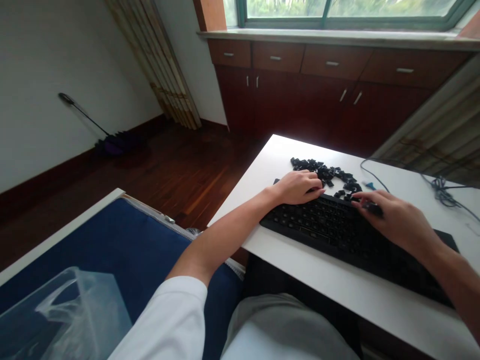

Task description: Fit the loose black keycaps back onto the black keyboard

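A black keyboard lies at a slant on the white table, with many key positions on its left part bare of caps. My left hand rests on its upper left edge, fingers curled over the rim and thumb along the front. Over the keyboard's middle, my right hand is closed, thumb and fingers pinched together around a small dark item whose kind I cannot make out. Loose black keycaps lie heaped just beyond the keyboard, between and past both hands. My right hand and forearm cover part of the keyboard's right side.
The white table also bears a small blue piece and a bundled dark cable. At left stands a dark blue surface with a clear plastic bag. Wooden cabinets line the wall under the window.
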Demonstrator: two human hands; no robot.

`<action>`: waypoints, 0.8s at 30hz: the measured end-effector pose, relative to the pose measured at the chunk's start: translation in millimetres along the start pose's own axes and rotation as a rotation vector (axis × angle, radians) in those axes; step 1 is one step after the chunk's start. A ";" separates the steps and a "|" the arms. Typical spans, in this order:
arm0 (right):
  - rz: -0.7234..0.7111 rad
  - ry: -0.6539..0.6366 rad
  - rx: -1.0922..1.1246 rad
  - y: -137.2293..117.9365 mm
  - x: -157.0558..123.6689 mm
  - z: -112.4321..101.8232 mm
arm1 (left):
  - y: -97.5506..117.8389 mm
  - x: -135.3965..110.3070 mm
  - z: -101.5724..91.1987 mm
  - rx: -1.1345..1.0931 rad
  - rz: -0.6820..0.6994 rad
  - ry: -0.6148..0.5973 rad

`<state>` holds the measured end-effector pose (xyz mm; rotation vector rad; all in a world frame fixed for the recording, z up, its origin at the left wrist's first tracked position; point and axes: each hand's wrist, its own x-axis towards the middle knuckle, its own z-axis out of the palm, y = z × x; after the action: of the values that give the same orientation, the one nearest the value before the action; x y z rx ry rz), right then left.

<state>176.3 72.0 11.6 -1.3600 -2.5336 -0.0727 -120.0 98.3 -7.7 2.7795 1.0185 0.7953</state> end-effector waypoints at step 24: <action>-0.281 -0.298 0.301 32.9 84.3 16.9 | 0.7 -0.9 -1.3 0.002 -0.020 -0.016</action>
<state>155.6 161.6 14.1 -0.9542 -2.8160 0.4713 -120.8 97.0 -6.8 2.7684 1.0430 0.7687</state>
